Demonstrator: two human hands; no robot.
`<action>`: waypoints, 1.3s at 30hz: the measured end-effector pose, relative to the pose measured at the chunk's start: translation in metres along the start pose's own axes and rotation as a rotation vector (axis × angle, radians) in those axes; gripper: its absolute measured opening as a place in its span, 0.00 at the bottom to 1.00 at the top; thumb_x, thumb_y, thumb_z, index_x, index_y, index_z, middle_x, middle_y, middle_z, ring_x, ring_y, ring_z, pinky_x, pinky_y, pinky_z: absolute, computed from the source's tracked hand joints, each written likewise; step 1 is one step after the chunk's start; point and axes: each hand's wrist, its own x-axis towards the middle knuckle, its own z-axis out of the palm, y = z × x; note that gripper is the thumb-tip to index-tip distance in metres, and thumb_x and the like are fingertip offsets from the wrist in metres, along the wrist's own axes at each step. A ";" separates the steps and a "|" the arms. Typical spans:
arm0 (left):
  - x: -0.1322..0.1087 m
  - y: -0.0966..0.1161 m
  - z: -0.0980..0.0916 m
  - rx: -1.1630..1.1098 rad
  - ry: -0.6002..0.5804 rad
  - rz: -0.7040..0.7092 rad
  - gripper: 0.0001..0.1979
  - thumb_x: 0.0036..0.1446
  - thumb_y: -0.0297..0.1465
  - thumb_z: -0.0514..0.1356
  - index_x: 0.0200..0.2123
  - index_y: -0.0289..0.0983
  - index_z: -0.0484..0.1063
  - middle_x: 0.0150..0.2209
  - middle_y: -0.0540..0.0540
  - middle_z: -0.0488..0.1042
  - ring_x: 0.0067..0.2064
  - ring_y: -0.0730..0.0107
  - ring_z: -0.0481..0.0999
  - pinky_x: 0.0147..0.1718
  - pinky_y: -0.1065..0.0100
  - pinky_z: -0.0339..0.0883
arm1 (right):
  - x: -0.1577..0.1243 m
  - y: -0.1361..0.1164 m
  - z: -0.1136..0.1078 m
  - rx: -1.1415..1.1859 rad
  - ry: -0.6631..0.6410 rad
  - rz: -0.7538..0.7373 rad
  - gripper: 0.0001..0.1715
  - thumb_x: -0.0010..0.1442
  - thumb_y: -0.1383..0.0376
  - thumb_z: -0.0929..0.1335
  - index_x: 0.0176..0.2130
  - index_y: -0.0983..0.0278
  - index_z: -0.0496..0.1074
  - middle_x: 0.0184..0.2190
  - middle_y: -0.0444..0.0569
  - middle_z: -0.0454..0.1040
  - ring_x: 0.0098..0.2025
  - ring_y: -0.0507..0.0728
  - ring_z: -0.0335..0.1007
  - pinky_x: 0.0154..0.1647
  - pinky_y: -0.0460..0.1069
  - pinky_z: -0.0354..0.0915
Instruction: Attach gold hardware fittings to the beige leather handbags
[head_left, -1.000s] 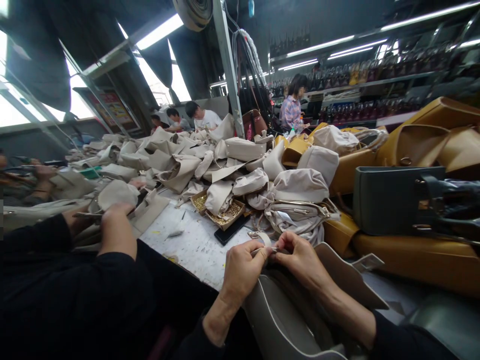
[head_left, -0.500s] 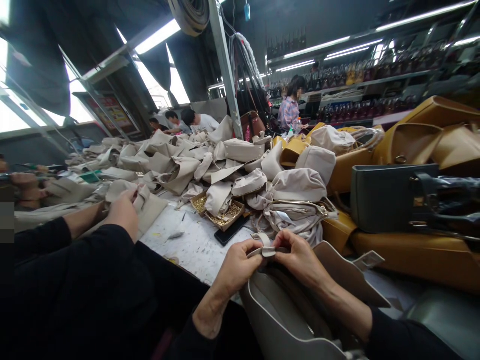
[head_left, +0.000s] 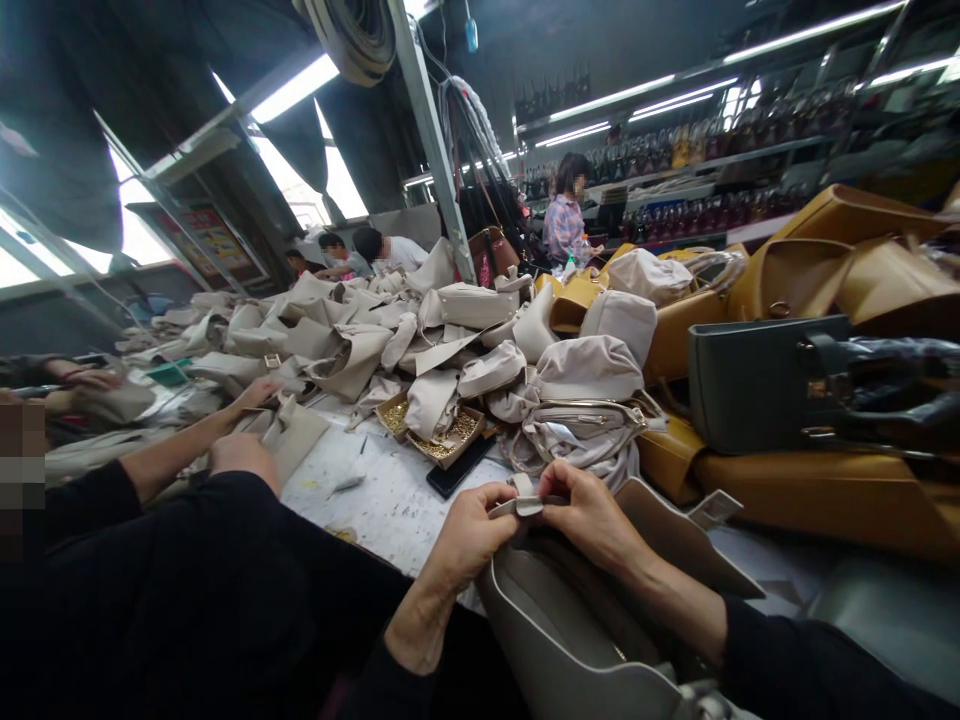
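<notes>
A light grey leather handbag stands open in front of me, its mouth facing up. Above its far rim, my left hand pinches one side of a short grey strap between thumb and fingers. The strap's other side is pinched by my right hand. A small loop sits around the strap in the gap between the two hands. My fingertips hide both ends of the strap. To the right of my right wrist, a flap of the bag sticks out with a pale tab at its edge.
Beyond my hands lie a dark phone and cardboard trays of small gold hardware. Beige bag pieces are heaped behind. At right, a dark green handbag rests on mustard bags. A co-worker's hands handle beige pieces at left.
The view has shifted slightly. My hands keep the same pinch on the strap. At left, one of the co-worker's hands has reached farther out from the beige piece.
</notes>
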 end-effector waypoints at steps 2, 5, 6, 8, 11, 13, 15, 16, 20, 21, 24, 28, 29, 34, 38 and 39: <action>0.002 -0.003 -0.001 -0.002 -0.002 -0.012 0.11 0.42 0.28 0.67 0.33 0.32 0.82 0.29 0.49 0.78 0.31 0.71 0.72 0.31 0.73 0.63 | 0.001 0.000 0.001 -0.015 -0.002 0.001 0.08 0.48 0.70 0.71 0.31 0.62 0.71 0.28 0.40 0.73 0.33 0.55 0.67 0.34 0.47 0.60; 0.004 -0.008 -0.003 0.007 0.010 -0.029 0.11 0.42 0.28 0.67 0.33 0.33 0.81 0.30 0.48 0.79 0.32 0.70 0.73 0.32 0.73 0.64 | 0.001 -0.002 0.004 -0.056 0.014 0.001 0.07 0.48 0.71 0.71 0.30 0.62 0.71 0.27 0.40 0.74 0.32 0.54 0.68 0.33 0.47 0.59; 0.004 -0.009 -0.003 0.011 0.017 -0.032 0.11 0.42 0.28 0.67 0.33 0.33 0.81 0.30 0.48 0.79 0.31 0.70 0.73 0.32 0.73 0.64 | 0.001 -0.003 0.005 -0.073 0.023 0.003 0.07 0.48 0.72 0.71 0.30 0.62 0.71 0.27 0.40 0.74 0.32 0.54 0.68 0.33 0.46 0.59; 0.004 -0.010 -0.002 0.033 0.037 -0.034 0.11 0.42 0.28 0.67 0.33 0.33 0.80 0.29 0.49 0.78 0.31 0.70 0.74 0.31 0.73 0.64 | 0.001 -0.006 0.006 -0.113 0.040 0.006 0.09 0.47 0.74 0.71 0.30 0.62 0.71 0.27 0.40 0.75 0.31 0.54 0.68 0.33 0.46 0.57; 0.004 -0.007 0.001 0.104 0.100 0.001 0.11 0.42 0.28 0.66 0.33 0.34 0.81 0.29 0.50 0.78 0.31 0.69 0.74 0.32 0.73 0.65 | 0.001 -0.011 0.008 -0.184 0.050 -0.003 0.09 0.48 0.75 0.71 0.30 0.62 0.71 0.26 0.40 0.75 0.31 0.53 0.69 0.32 0.46 0.56; 0.003 -0.005 0.004 0.143 0.145 0.031 0.11 0.43 0.28 0.64 0.33 0.34 0.81 0.29 0.50 0.78 0.32 0.69 0.74 0.33 0.72 0.66 | 0.001 -0.014 0.009 -0.206 0.053 -0.010 0.09 0.49 0.74 0.71 0.30 0.62 0.71 0.27 0.40 0.75 0.31 0.53 0.69 0.32 0.46 0.55; 0.001 -0.004 0.007 0.161 0.178 0.053 0.11 0.44 0.28 0.63 0.33 0.34 0.80 0.28 0.50 0.78 0.31 0.68 0.74 0.32 0.72 0.65 | 0.000 -0.014 0.010 -0.213 0.048 -0.028 0.09 0.50 0.74 0.71 0.30 0.61 0.69 0.27 0.40 0.74 0.31 0.53 0.69 0.32 0.46 0.55; 0.000 -0.004 0.009 0.165 0.190 0.063 0.10 0.45 0.28 0.62 0.34 0.34 0.80 0.27 0.51 0.77 0.31 0.68 0.74 0.31 0.72 0.65 | -0.001 -0.013 0.010 -0.219 0.043 -0.048 0.09 0.50 0.74 0.70 0.30 0.61 0.69 0.27 0.40 0.73 0.31 0.53 0.68 0.32 0.46 0.55; -0.003 -0.008 0.017 0.214 0.252 0.124 0.09 0.48 0.28 0.61 0.34 0.36 0.78 0.28 0.51 0.77 0.31 0.68 0.74 0.32 0.71 0.65 | -0.004 -0.005 0.011 -0.276 0.017 -0.177 0.11 0.52 0.75 0.68 0.34 0.60 0.66 0.29 0.41 0.72 0.33 0.54 0.68 0.35 0.47 0.56; -0.004 -0.009 0.018 0.230 0.272 0.139 0.08 0.49 0.28 0.61 0.34 0.36 0.78 0.28 0.51 0.77 0.31 0.67 0.74 0.32 0.71 0.66 | -0.005 -0.003 0.012 -0.278 0.013 -0.197 0.12 0.52 0.75 0.67 0.34 0.60 0.65 0.30 0.41 0.72 0.34 0.55 0.68 0.36 0.47 0.57; -0.004 -0.012 0.017 0.231 0.278 0.161 0.08 0.51 0.28 0.61 0.35 0.36 0.79 0.30 0.50 0.79 0.33 0.66 0.76 0.35 0.70 0.67 | -0.007 0.002 0.012 -0.264 0.020 -0.228 0.13 0.53 0.76 0.66 0.34 0.59 0.63 0.31 0.42 0.72 0.35 0.55 0.68 0.37 0.47 0.58; -0.004 -0.017 0.006 0.149 0.131 0.167 0.10 0.54 0.31 0.64 0.40 0.36 0.80 0.34 0.48 0.82 0.37 0.63 0.79 0.37 0.69 0.70 | -0.007 0.001 0.012 -0.256 0.036 -0.246 0.13 0.53 0.75 0.66 0.34 0.59 0.62 0.30 0.41 0.71 0.33 0.55 0.67 0.36 0.46 0.57; -0.003 -0.018 0.003 0.142 0.116 0.171 0.11 0.55 0.32 0.64 0.40 0.36 0.80 0.35 0.47 0.82 0.37 0.63 0.79 0.38 0.69 0.70 | -0.006 0.000 0.012 -0.253 0.034 -0.247 0.13 0.53 0.76 0.66 0.34 0.59 0.62 0.30 0.41 0.70 0.33 0.55 0.66 0.35 0.46 0.56; -0.005 -0.021 0.003 0.197 0.184 0.188 0.10 0.55 0.33 0.64 0.39 0.35 0.80 0.35 0.47 0.82 0.38 0.62 0.79 0.40 0.68 0.70 | -0.006 0.000 0.010 -0.262 0.007 -0.263 0.13 0.53 0.76 0.65 0.34 0.59 0.62 0.32 0.42 0.71 0.35 0.55 0.67 0.37 0.47 0.58; -0.007 -0.018 0.004 0.231 0.149 0.244 0.10 0.56 0.32 0.64 0.40 0.36 0.80 0.37 0.47 0.82 0.40 0.61 0.80 0.42 0.67 0.71 | -0.008 0.003 0.009 -0.273 0.004 -0.277 0.13 0.53 0.76 0.65 0.34 0.59 0.62 0.31 0.42 0.70 0.34 0.55 0.67 0.37 0.47 0.58; -0.007 -0.017 0.004 0.234 0.132 0.255 0.10 0.56 0.32 0.64 0.41 0.36 0.81 0.37 0.46 0.83 0.41 0.61 0.80 0.42 0.67 0.71 | -0.009 0.004 0.009 -0.277 0.006 -0.280 0.13 0.53 0.76 0.65 0.34 0.59 0.61 0.31 0.41 0.70 0.34 0.55 0.66 0.36 0.47 0.58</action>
